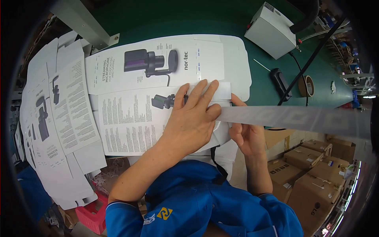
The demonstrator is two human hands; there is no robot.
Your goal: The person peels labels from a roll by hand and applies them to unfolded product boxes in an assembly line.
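My left hand (193, 118) lies with fingers spread on a flat, unfolded white carton (130, 102) printed with a dark microphone. Its thumb reaches the near end of a long translucent strip (308, 119) with pale square shapes on it. This strip runs in from the right edge of the view. Behind and below it, my right hand (251, 138) closes around the strip close to the carton's right edge. One right fingertip shows above the strip and curled fingers show beneath; the middle of that hand is hidden.
More flat printed cartons (59, 122) are stacked at the left. On the green table (166, 23) stand a white metal box (272, 29), a black handheld tool (280, 83) and a tape roll (307, 86). Brown cardboard boxes (316, 177) sit lower right, a red stool (92, 213) lower left.
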